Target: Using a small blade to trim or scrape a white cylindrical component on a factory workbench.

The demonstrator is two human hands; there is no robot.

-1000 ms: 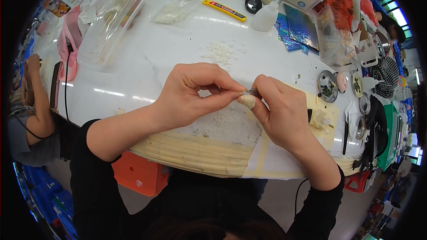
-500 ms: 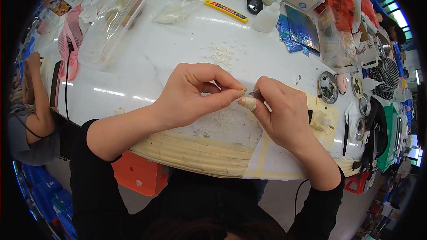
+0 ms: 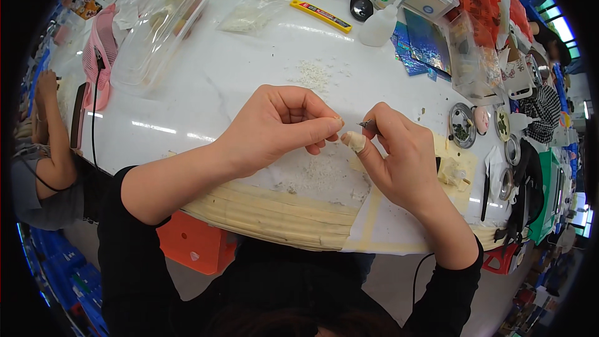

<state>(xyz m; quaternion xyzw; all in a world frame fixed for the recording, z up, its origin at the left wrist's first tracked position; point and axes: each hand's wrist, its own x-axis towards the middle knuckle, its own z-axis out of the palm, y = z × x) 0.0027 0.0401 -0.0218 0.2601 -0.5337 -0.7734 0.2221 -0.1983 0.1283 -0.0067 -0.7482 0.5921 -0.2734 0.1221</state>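
Over the near part of the white table (image 3: 181, 97), my left hand (image 3: 271, 128) is closed, with thumb and forefinger pinched at their tips. Whatever lies in that pinch is too small to name. Just to its right, my right hand (image 3: 405, 159) has its fingers curled around a small dark grey pointed piece (image 3: 368, 125), whose end pokes out toward the left hand. Cream-coloured tape (image 3: 355, 141) wraps the right thumb. A small gap separates the two hands. White crumbs (image 3: 312, 75) lie scattered on the table beyond them, with more pale powder (image 3: 315, 175) below.
A yellow cutter knife (image 3: 321, 15), a car key (image 3: 360, 6) and a white squeeze bottle (image 3: 379, 26) lie at the back. Clear plastic lid (image 3: 159, 43) at left; shiny blue sheets (image 3: 424, 43) and round metal dishes (image 3: 462, 125) at right. Another person's arm (image 3: 57, 131) shows far left.
My hands have drawn slightly apart. The right fingers have opened up a little, showing more of the dark piece; the left fingers have shifted while staying pinched.
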